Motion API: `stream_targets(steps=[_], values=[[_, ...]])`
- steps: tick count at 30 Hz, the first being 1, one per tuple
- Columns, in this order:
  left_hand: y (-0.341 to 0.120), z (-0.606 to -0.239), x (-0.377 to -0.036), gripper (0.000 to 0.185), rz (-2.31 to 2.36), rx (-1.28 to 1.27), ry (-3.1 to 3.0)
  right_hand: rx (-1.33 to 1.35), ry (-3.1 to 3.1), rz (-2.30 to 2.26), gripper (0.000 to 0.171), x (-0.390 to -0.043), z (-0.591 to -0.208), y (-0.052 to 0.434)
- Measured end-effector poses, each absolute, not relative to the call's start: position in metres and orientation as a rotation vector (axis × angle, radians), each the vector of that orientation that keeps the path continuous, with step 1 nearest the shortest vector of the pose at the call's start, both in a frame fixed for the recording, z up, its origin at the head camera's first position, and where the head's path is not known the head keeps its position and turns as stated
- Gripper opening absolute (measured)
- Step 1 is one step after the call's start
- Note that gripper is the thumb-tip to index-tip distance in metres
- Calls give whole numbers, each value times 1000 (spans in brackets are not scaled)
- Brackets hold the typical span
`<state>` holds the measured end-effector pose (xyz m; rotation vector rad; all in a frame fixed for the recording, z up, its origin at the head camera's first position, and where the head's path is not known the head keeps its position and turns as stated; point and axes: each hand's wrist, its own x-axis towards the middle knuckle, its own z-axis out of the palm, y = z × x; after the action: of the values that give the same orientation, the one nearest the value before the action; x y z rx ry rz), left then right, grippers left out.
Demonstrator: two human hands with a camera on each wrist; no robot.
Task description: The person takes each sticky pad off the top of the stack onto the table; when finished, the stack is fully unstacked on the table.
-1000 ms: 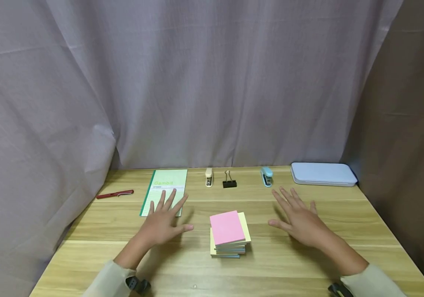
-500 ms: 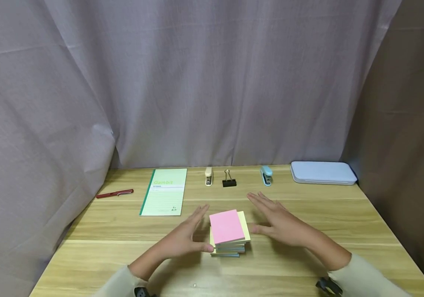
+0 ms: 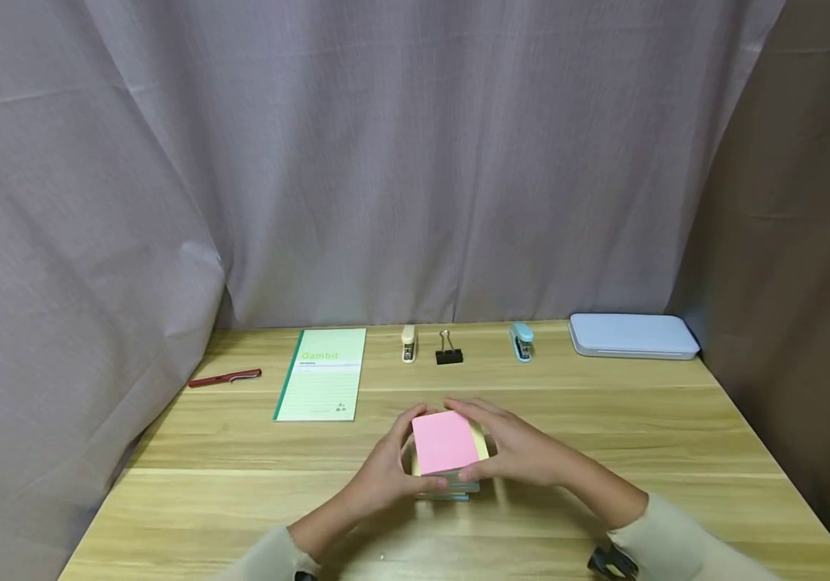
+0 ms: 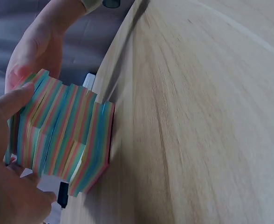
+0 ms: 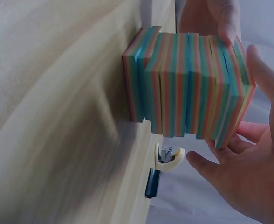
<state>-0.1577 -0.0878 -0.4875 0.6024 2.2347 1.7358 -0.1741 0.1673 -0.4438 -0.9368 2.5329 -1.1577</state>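
Note:
A tall, uneven stack of sticky note pads point(image 3: 445, 441) stands on the wooden table, its top sheet pink. In both wrist views its striped sides show pink, yellow, green and blue layers. My left hand point(image 3: 381, 472) grips the upper part of the stack from the left, thumb on the near side and fingers round toward the back. From the right, my right hand point(image 3: 531, 453) holds the same upper pads, thumb at the near right corner and fingers at the far edge. The right wrist view shows several lower pads below my right fingers point(image 5: 203, 163).
Along the back of the table point(image 3: 168, 484) lie a green notebook point(image 3: 322, 375), a cream stapler point(image 3: 409, 344), a black binder clip point(image 3: 448, 355), a blue stapler point(image 3: 522, 342) and a pale blue case point(image 3: 632, 336). A red pen point(image 3: 225, 378) lies far left. Grey curtains point(image 3: 415, 161) hang behind.
Both hands have moved inward from spread positions on either side, and their fingers have come round the stack. The stack stays in about the same place.

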Motion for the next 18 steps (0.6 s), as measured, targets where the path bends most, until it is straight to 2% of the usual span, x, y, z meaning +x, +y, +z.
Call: stream_targets(steps=[9,18], values=[[-86,-490,-162,89,1737,662,2274,-936,2552,-1174,92,-175,-449,162],[-86,-492,-162,96,1732,650,2284,-930,2576,-1185,89,-177,-447,168]])
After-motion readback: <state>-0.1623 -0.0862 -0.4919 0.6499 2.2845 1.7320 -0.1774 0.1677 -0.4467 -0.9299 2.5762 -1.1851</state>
